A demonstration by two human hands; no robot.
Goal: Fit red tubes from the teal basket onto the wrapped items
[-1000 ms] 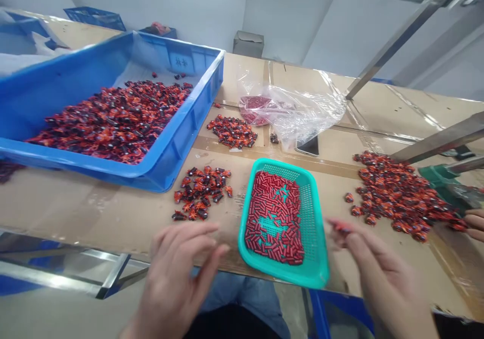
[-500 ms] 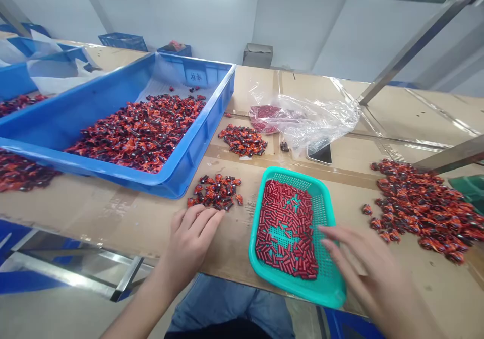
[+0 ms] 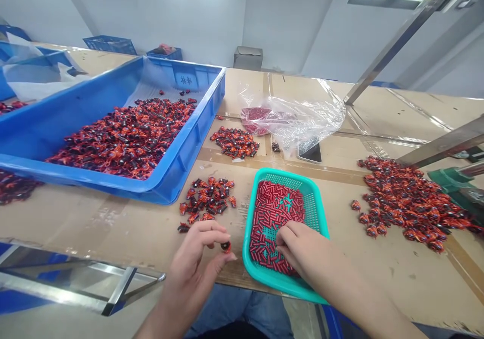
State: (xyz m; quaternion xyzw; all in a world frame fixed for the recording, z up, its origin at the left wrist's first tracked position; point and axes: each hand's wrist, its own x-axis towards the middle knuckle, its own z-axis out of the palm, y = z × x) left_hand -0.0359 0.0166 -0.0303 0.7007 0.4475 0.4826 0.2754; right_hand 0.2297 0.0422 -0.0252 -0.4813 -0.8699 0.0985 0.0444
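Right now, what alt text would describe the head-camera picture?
A left hand pinches a small black-and-orange part while the right hand reaches into a green plastic basket of short red cylinders; a large blue plastic crate of similar parts stands at left.

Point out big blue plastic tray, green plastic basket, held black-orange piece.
Big blue plastic tray (image 3: 191,152): head view, right wall.
Green plastic basket (image 3: 278,282): head view, front rim.
Held black-orange piece (image 3: 226,245): head view, dark end.
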